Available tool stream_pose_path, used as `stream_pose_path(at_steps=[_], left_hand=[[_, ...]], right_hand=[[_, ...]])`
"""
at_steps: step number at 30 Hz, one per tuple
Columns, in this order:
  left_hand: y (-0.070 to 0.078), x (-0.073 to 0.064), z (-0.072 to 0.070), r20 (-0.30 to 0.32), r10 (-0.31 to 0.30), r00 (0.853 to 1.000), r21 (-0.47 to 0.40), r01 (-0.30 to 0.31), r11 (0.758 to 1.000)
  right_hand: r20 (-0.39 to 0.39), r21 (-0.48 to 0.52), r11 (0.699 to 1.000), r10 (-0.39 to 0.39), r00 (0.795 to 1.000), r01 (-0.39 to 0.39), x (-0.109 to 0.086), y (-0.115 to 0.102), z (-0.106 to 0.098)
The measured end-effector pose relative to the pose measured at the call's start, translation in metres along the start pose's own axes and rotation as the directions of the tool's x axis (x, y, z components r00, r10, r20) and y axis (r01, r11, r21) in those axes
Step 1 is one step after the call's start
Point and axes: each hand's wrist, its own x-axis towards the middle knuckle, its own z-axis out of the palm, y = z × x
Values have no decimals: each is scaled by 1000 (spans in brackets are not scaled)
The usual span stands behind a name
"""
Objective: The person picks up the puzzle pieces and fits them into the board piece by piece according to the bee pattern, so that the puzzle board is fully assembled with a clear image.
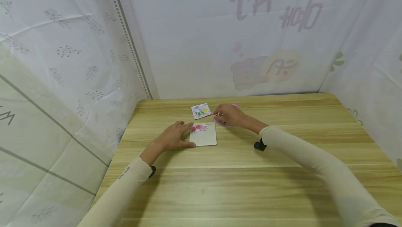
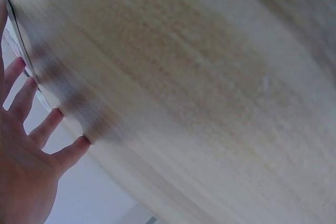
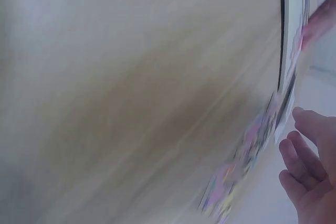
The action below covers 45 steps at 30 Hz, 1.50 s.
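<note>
Pale board (image 1: 204,139): between our hands, squarish.
Pink strip (image 1: 202,127): near the board's far edge, long axis left to right.
Left hand (image 1: 172,135): nearer the board, fingers spread at its left side.
Right hand (image 1: 230,114): apart from the left, over colourful pieces (image 1: 226,124) beyond the board's far right corner; we cannot tell whether it pinches one.

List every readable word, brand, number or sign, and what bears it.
Nothing reads with certainty.
White fabric back curtain with pink print: stylised lettering, unclear.
White leaf-printed fabric left curtain: slanted "M"-like mark, uncertain.
Cream fabric left sleeve: dark lettering, too small.
Square white card with printed bee: tiny marks, too small.
</note>
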Motion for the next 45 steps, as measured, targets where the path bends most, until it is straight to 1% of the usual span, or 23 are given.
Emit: stream_pose_path(at_steps=[2,7,14,18,20,23,29,35,39,41,45], left_hand=[[0,0,0,-2,5,1000,7,-5,1000],[0,0,0,0,4,1000,0,-4,1000],[-1,1,1,4,-5,1000,5,5,1000],[-1,0,1,4,-5,1000,8,5,1000],[-1,0,1,4,-5,1000,6,5,1000],[-1,0,0,4,-3,1000,2,3,1000],[0,0,0,8,0,1000,-3,0,1000],[0,1,1,8,9,1000,4,-9,1000],[-1,1,2,10,2,1000,13,-2,1000],[-1,1,1,15,-8,1000,15,8,1000],[-1,0,0,12,-7,1000,17,7,1000]], right_hand=[[-7,-3,1000,28,1000,-28,-2,9,-4],[-45,3,998,68,997,-68,-7,30,-15],[-57,-53,994,91,994,-94,-15,51,-26],[-81,-54,992,105,991,-110,-18,60,-30],[-95,-63,993,96,991,-102,-19,65,-31],[-103,-69,991,104,989,-111,-21,71,-32],[-90,-78,989,117,989,-124,-24,79,-34],[-72,-46,990,133,988,-136,-27,85,-33],[-72,-46,992,117,990,-121,-26,87,-31],[-73,-51,993,100,992,-104,-25,88,-30],[-79,-62,996,59,995,-64,-22,87,-29]])
